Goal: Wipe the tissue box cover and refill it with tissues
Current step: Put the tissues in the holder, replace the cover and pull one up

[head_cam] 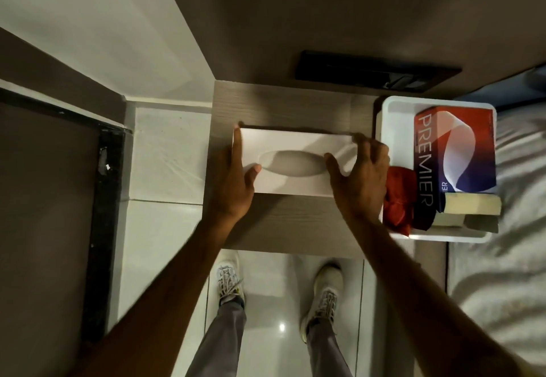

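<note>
A white tissue box cover with an oval slot in its top lies on the small wooden bedside table. No tissue shows in the slot. My left hand grips the cover's left end, thumb on top. My right hand grips its right end, fingers over the far edge. A red and blue "PREMIER" tissue pack lies in a white tray to the right. A red cloth is bunched in the tray beside my right hand.
A yellowish sponge block lies in the tray's near end. A black switch panel is set in the wall behind the table. A bed with white sheets runs along the right. My shoes stand on pale floor tiles.
</note>
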Available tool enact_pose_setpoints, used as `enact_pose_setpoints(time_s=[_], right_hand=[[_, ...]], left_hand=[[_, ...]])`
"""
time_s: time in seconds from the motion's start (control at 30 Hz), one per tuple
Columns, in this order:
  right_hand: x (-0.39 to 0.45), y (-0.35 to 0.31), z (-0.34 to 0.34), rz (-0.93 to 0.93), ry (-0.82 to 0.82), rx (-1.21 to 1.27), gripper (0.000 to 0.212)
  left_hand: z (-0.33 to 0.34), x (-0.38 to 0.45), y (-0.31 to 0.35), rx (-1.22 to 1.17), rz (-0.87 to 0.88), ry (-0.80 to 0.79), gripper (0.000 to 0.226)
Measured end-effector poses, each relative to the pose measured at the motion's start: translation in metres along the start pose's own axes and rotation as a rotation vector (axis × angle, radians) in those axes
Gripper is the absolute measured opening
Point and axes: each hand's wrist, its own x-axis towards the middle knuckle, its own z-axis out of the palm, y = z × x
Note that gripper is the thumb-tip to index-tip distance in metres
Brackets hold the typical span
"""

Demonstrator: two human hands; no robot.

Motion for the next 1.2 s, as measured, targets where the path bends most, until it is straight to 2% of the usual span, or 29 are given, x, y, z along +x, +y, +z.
enact_pose_setpoints(time_s=[0.07, 0.13, 0.2, 0.23, 0.37, 0.47, 0.6, 0.8, 0.97, 1.1, 1.2], right_hand=[[-0.011, -0.014, 0.002, -0.286, 0.038, -0.089, 0.033], [-0.01, -0.023, 0.013, -0.434, -0.102, -0.164, 0.023], [0.0, -0.031, 0.023, -0.405, -0.281, -0.187, 0.03], [0.006, -0.034, 0.027, -0.401, -0.315, -0.205, 0.033], [0.021, -0.04, 0.036, -0.519, -0.301, -0.3, 0.04], [0.032, -0.044, 0.041, -0.433, -0.404, -0.285, 0.062], [0.041, -0.045, 0.046, -0.486, -0.47, -0.352, 0.056], [0.042, -0.043, 0.044, -0.676, -0.422, -0.449, 0.042], [0.042, -0.043, 0.037, -0.877, -0.365, -0.506, 0.015], [0.041, -0.043, 0.029, -0.942, -0.342, -0.531, 0.016], [0.035, -0.041, 0.022, -0.922, -0.288, -0.462, 0.023]], left_hand=[[0.002, -0.008, -0.006, 0.013, 0.037, 0.004, 0.078], [0.004, -0.007, -0.008, 0.014, 0.024, 0.007, 0.078], [0.004, -0.006, -0.01, -0.016, 0.023, 0.001, 0.077], [0.003, -0.007, -0.01, -0.046, 0.033, -0.004, 0.077], [0.005, -0.008, -0.015, -0.119, 0.074, -0.021, 0.073], [0.007, -0.006, -0.017, -0.128, 0.081, -0.018, 0.076], [0.01, -0.005, -0.019, -0.115, 0.071, -0.022, 0.084], [0.01, -0.005, -0.018, -0.079, 0.069, 0.002, 0.083], [0.008, -0.006, -0.016, -0.069, 0.069, -0.003, 0.077], [0.007, -0.007, -0.016, -0.05, 0.079, -0.005, 0.081], [0.005, -0.007, -0.015, -0.055, 0.077, -0.003, 0.08]])
